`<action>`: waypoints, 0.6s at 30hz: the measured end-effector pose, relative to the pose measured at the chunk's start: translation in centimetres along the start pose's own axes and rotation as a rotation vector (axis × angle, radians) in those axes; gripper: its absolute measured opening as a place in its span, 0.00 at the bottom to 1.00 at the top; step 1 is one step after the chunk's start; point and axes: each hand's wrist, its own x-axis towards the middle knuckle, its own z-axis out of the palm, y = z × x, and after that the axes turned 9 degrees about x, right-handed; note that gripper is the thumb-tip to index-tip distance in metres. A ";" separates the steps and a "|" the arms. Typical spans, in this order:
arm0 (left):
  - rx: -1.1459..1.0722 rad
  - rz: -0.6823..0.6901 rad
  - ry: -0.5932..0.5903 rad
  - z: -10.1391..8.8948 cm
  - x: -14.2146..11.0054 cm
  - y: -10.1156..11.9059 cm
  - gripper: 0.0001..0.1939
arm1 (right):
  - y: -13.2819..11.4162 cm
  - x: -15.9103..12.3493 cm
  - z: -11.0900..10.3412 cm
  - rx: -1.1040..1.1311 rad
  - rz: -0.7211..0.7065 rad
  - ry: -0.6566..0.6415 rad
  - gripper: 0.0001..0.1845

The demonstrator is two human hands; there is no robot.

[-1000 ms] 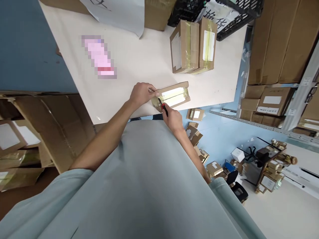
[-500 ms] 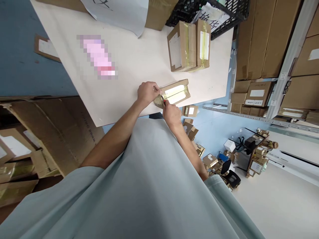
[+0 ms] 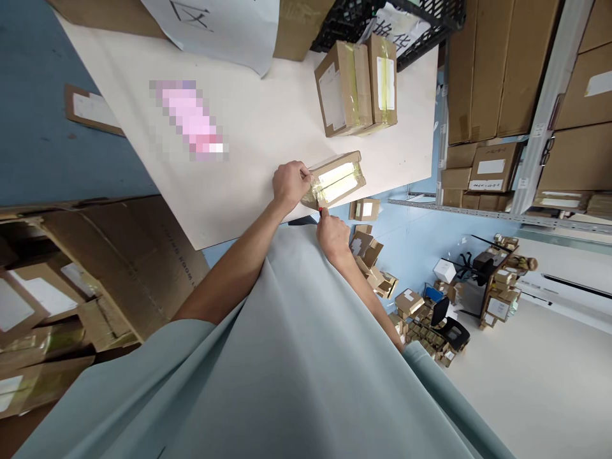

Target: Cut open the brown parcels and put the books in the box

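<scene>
The right hand (image 3: 333,234) curls its fingers around one slim red-and-black tool (image 3: 320,211), mostly hidden; the left hand (image 3: 291,186), wrist bent, grasps the left end of one small brown cardboard box (image 3: 337,180), yellow-taped, at the white table (image 3: 239,178)'s near edge. Both forearms converge. Beyond stand two taped brown cartons (image 3: 356,89) and one black plastic crate (image 3: 442,18).

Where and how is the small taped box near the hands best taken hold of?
Probably across the right end of the small taped box, from the right: that narrow end is free, while the left hand and right hand crowd the other.
</scene>
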 end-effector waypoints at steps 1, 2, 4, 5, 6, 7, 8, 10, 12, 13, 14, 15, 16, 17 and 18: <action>-0.002 0.008 0.005 0.0 0.0 0.0 0.06 | 0.0 0.0 0.0 0.004 0.003 -0.004 0.29; -0.003 0.013 0.008 0.0 0.0 0.0 0.05 | 0.0 0.0 0.0 0.006 0.005 -0.007 0.28; -0.001 0.019 0.008 0.0 -0.1 -0.1 0.05 | 0.0 -0.2 -0.4 0.004 -0.002 -0.009 0.28; 0.002 0.019 0.006 0.0 0.0 -0.2 0.05 | 0.2 -0.4 -0.7 0.004 -0.013 -0.012 0.27; 0.005 0.015 0.005 0.0 0.0 -0.2 0.05 | 0.5 -0.7 -1.1 0.006 -0.026 -0.015 0.27; 0.007 0.010 0.006 -0.1 0.1 -0.2 0.05 | 0.9 -1.1 -1.5 0.015 -0.043 -0.016 0.26; 0.008 0.001 0.008 -0.2 0.2 -0.2 0.04 | 1.5 -1.4 -1.9 0.030 -0.060 -0.012 0.25; 0.011 -0.026 0.015 -0.5 0.5 -0.2 0.04 | 3.0 -1.8 -2.5 0.078 -0.090 0.020 0.25; 0.015 -0.053 0.026 -0.8 0.8 0.0 0.04 | 4.9 -1.5 -2.9 0.137 -0.109 0.073 0.26; 0.019 -0.065 0.033 -1.1 0.9 0.1 0.04 | 6.0 -1.0 -3.1 0.166 -0.119 0.098 0.26; 0.023 -0.078 0.045 -1.3 1.0 0.2 0.03 | 7.1 -0.3 -3.2 0.193 -0.130 0.119 0.27; 0.029 -0.093 0.058 -1.6 1.1 0.4 0.03 | 8.2 0.6 -3.3 0.217 -0.140 0.139 0.28; 0.036 -0.109 0.073 -1.8 1.1 0.5 0.03 | 9.3 1.7 -3.5 0.238 -0.149 0.157 0.28; 0.044 -0.126 0.091 -2.0 1.1 0.7 0.03 | 10.3 2.8 -3.6 0.258 -0.154 0.176 0.29; 0.053 -0.144 0.111 -2.2 1.0 0.9 0.03 | 11.2 3.8 -3.8 0.276 -0.159 0.190 0.29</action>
